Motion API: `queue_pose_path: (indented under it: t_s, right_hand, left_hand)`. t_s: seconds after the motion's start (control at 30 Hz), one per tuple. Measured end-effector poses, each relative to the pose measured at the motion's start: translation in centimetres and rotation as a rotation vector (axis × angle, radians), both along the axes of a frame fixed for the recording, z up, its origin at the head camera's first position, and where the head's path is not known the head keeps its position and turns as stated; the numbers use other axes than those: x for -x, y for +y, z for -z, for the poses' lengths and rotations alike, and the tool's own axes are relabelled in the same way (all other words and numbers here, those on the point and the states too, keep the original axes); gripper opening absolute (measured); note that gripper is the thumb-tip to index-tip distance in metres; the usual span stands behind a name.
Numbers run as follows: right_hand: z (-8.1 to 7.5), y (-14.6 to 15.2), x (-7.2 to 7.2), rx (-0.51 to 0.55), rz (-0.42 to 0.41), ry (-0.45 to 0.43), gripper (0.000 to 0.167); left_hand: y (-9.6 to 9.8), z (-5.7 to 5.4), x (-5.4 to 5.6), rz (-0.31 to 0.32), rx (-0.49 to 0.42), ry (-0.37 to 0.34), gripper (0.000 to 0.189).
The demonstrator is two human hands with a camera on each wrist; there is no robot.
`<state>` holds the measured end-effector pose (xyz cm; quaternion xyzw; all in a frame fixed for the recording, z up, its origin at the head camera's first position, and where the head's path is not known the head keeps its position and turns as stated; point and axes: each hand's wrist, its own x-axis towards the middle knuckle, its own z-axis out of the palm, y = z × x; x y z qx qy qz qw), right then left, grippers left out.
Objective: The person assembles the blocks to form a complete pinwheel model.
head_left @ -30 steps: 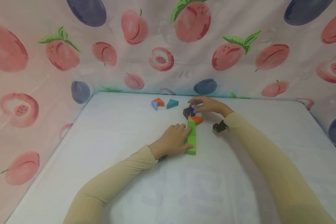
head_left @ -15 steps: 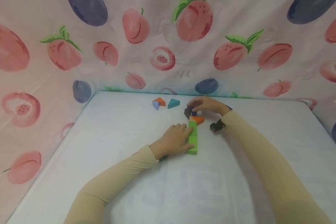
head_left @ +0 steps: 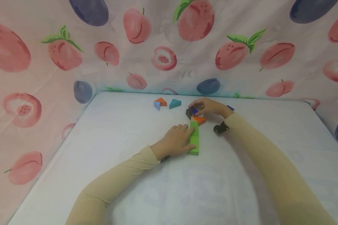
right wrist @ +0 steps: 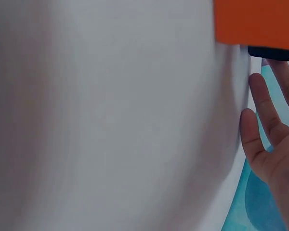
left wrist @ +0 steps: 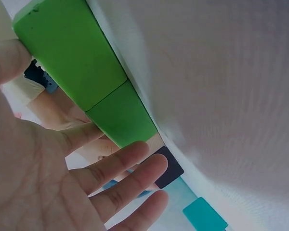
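Observation:
Two green blocks (head_left: 194, 144) lie end to end in a line. My left hand (head_left: 176, 140) rests against their left side, thumb and index finger on top; the left wrist view shows its other fingers stretched out. At the far end of the line sit a small wood-coloured block (head_left: 192, 119), an orange triangular block (head_left: 200, 120), a black block (head_left: 189, 113) and a blue block (head_left: 195, 111). My right hand (head_left: 212, 107) reaches over these from the right, thumb and index finger pinching the blue block beside the black one. Its remaining fingers extend loosely in the right wrist view.
Behind and to the left lie another orange block (head_left: 161, 101), a light blue block (head_left: 157, 105) and a teal block (head_left: 175, 104). A second blue piece (head_left: 230, 108) shows behind the right wrist. Fruit-printed cloth walls (head_left: 186, 65) border the white table (head_left: 124, 131).
The right thumb and fingers have shifted slightly around the blue block, which shows more again. A second blue piece has come into sight behind the right wrist. The left hand stays put.

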<state>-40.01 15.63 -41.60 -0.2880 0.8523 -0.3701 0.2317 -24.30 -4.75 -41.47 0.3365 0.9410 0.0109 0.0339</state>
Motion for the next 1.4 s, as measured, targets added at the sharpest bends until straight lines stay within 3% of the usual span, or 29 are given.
queue_pose_path:
  t_s: [0.27, 0.7, 1.1, 1.4]
  right_hand:
    - [0.3, 0.5, -0.2, -0.022, 0.013, 0.034, 0.049]
    - [-0.1, -0.4, -0.5, -0.056, -0.032, 0.175, 0.041]
    - [-0.8, -0.6, -0.8, -0.093, -0.025, 0.186, 0.039]
    - [-0.9, -0.2, -0.2, -0.133, -0.001, 0.222, 0.034]
  left_hand:
    - [0.0, -0.1, 0.0, -0.005, -0.009, -0.019, 0.074]
    - [0.0, 0.1, 0.0, -0.012, -0.006, -0.023, 0.074]
    - [0.0, 0.2, 0.1, -0.012, -0.003, -0.026, 0.074]
    - [0.1, 0.1, 0.0, -0.022, -0.002, -0.032, 0.074]
